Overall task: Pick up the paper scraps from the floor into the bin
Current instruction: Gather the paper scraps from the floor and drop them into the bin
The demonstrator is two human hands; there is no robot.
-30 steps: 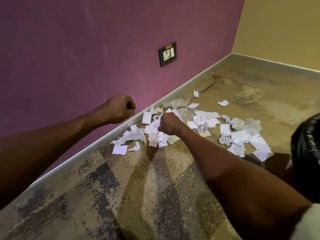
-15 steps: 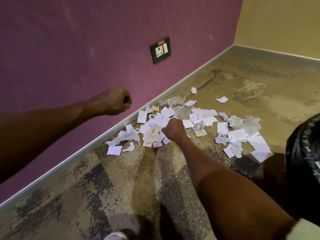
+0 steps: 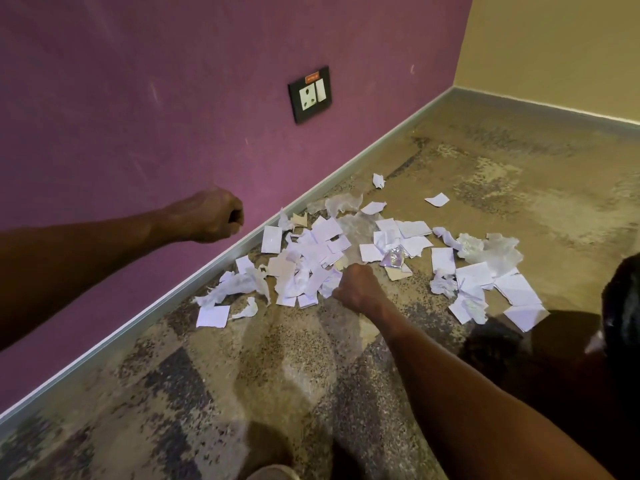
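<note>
White paper scraps lie in a heap on the speckled floor beside the purple wall, and a second spread of scraps lies further right. My right hand rests on the floor at the near edge of the left heap, its fingers curled shut into the scraps there. My left hand is a closed fist held in the air by the wall, with nothing seen in it. The black bag-lined bin shows at the right edge, partly cut off.
A black wall socket sits on the purple wall above a pale skirting strip. A beige wall meets it at the far right corner. Single scraps lie further out. My shoe tip shows at the bottom edge.
My right hand has drawn back from the middle of the heap to its near edge, bunching scraps together. My left fist has stayed raised near the wall.
</note>
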